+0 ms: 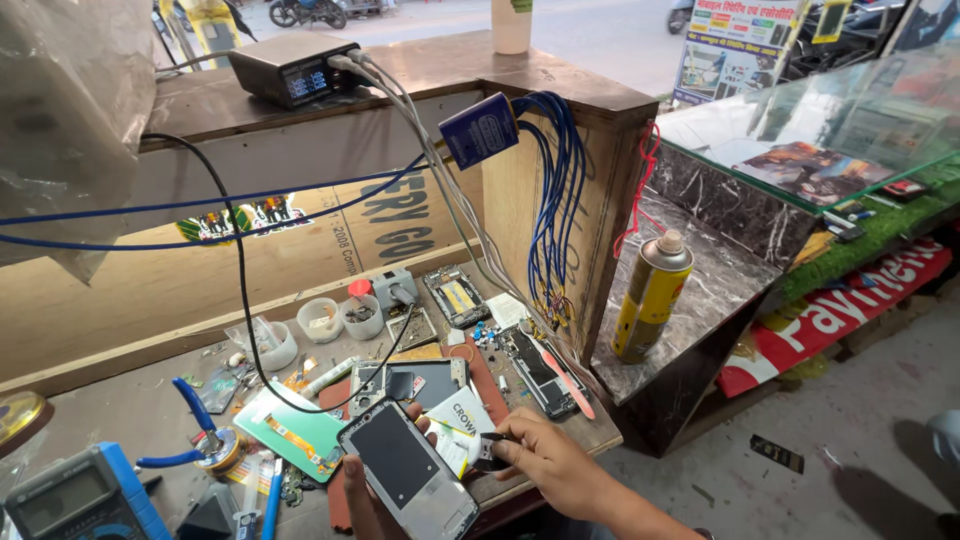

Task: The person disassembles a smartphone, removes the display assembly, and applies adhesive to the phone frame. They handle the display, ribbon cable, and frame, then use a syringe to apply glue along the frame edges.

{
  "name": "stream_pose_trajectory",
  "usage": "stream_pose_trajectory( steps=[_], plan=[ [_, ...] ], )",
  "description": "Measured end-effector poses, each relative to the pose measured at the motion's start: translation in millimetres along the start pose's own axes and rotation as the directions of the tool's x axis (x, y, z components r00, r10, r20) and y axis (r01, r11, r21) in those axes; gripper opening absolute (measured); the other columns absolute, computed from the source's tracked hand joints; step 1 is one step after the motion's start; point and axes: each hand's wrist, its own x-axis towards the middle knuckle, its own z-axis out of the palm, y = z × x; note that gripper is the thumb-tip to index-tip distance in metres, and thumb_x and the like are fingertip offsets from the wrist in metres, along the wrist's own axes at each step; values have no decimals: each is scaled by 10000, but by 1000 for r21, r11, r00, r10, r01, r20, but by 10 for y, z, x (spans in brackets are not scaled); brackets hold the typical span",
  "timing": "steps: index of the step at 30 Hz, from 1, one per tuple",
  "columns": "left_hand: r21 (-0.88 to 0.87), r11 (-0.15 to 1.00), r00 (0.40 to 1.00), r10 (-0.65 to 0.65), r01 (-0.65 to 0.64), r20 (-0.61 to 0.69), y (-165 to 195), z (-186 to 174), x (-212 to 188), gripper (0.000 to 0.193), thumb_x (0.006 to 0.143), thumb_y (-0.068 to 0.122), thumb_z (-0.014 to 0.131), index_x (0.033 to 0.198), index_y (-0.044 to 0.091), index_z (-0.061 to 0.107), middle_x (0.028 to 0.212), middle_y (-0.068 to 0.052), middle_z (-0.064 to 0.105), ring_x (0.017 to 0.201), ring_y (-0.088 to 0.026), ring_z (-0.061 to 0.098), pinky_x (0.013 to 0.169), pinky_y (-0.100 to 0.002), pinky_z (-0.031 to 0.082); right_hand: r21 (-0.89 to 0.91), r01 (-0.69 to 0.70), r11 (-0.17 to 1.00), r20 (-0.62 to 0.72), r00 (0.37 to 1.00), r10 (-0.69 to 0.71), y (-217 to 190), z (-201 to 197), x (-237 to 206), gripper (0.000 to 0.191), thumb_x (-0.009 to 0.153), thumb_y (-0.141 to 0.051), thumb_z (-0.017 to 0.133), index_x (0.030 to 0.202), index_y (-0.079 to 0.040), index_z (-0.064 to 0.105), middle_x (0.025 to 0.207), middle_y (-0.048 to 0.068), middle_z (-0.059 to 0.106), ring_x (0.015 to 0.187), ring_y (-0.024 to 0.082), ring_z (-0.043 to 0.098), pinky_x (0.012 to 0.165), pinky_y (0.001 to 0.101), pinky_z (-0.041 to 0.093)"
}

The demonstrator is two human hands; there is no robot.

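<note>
Two hands meet at the near edge of the worktop [130,400]. The left hand [352,478], mostly hidden, props an opened phone [405,470] from beneath, tilting its bare back toward the camera, probably to keep the inside steady and in sight; its fingers look curled under the frame. The right hand [545,462] pinches a small black part [487,450] between thumb and fingertips just beside the phone's upper right corner. Between them lies a white card [462,418]. Left of the phone sit a green pad [290,432], a blue-handled tool [272,505] and a multimeter [70,500] at the near left corner. Farther back, another stripped phone [540,372], small white cups [340,318] and loose parts crowd the surface, and a black cable [240,290] droops across it. Beyond the right edge stands a yellow spray can [650,298]; a power supply [292,68] tops the far shelf.
</note>
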Motion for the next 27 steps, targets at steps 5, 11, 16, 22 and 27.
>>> stream_pose_trajectory(
  steps=[5, 11, 16, 22, 27],
  plan=[
    [-26, 999, 999, 47, -47, -2, 70, 94, -109, 942, 911, 688, 416, 1498, -49, 398, 1433, -277, 557, 1256, -351, 596, 1061, -451, 493, 133, -119, 984, -217, 965, 146, -62, 133, -30, 336, 972, -194, 581, 1270, -101, 706, 874, -1, 719, 663, 87, 699, 568, 256, 581],
    [-65, 997, 997, 43, -39, 59, 118, 161, -157, 890, 911, 658, 472, 1485, -19, 399, 1426, -270, 549, 1272, -335, 584, 1076, -436, 493, 226, -35, 973, -302, 948, 104, 95, 72, -104, 315, 997, -268, 607, 1194, -43, 707, 760, 28, 614, 506, 63, 523, 420, 253, 443],
    [24, 999, 1000, -23, 23, 11, 147, 209, -170, 912, 884, 706, 457, 1459, -3, 466, 1406, -238, 582, 1233, -325, 609, 1001, -440, 525, 244, 15, 970, -235, 971, 44, 195, -20, -90, 332, 1013, -263, 568, 1144, -1, 724, 850, 17, 668, 683, 89, 661, 636, 264, 577],
    [19, 1000, 999, 11, -12, 48, 93, 205, -162, 940, 859, 720, 514, 1452, -8, 471, 1422, -195, 589, 1256, -297, 608, 1024, -408, 521, 201, 39, 979, -198, 980, 2, 239, -73, 15, 277, 1019, -211, 575, 1101, 20, 704, 860, 66, 710, 744, 135, 704, 683, 315, 614],
    [-97, 995, 994, 42, -32, 100, 37, 151, -128, 978, 857, 725, 582, 1463, -33, 466, 1413, -186, 586, 1231, -283, 606, 1049, -394, 506, 266, 86, 960, -197, 980, -33, 161, -188, 141, 251, 1027, -202, 533, 1114, -12, 673, 867, 91, 737, 738, 146, 706, 691, 300, 618]
  ],
)
